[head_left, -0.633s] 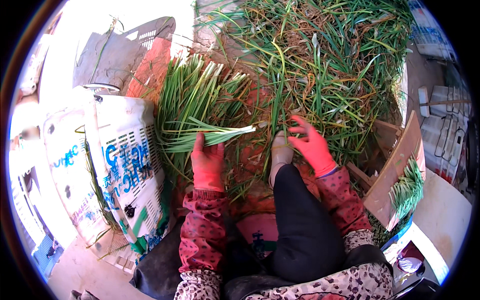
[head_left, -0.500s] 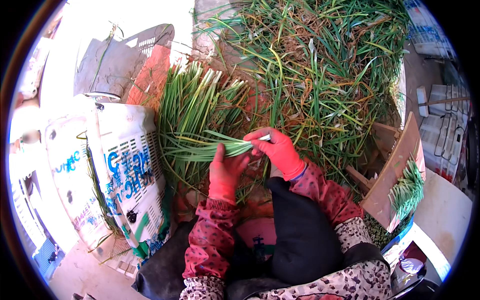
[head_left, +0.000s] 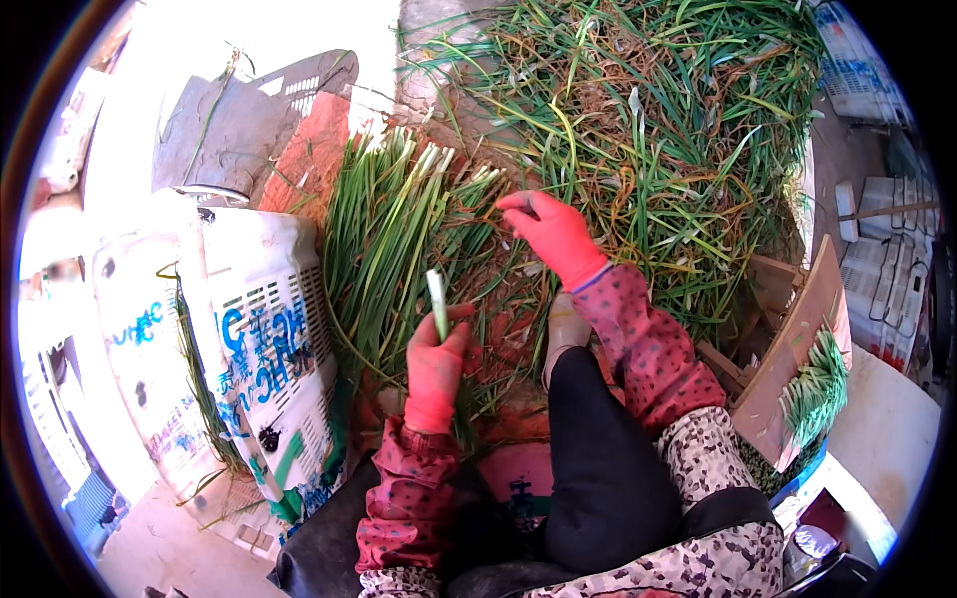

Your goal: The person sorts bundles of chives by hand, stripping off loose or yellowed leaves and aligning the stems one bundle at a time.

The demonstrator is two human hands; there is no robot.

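My left hand (head_left: 435,377), in a red glove, is closed around a small bunch of garlic chives (head_left: 437,302). Their white stem ends point up above the fist; the leaves below are mostly hidden. My right hand (head_left: 554,239), gloved in the same red, reaches forward with its fingers partly apart and no bunch in it. It is above the ground between the laid-out chives (head_left: 394,209), whose pale ends point away from me, and a large loose heap of chives (head_left: 658,149) mixed with brown, dry leaves.
White plastic crates (head_left: 274,329) with blue writing stand at my left. On the right, a tilted wooden board (head_left: 788,349) carries a bundle of green chives (head_left: 815,389). More white crates (head_left: 882,269) lie at the far right. My foot (head_left: 566,327) rests near the heap's edge.
My right hand has let go of the chives and moved forward, up and away from my left. The left hand has turned the bunch from lying sideways to white ends up.
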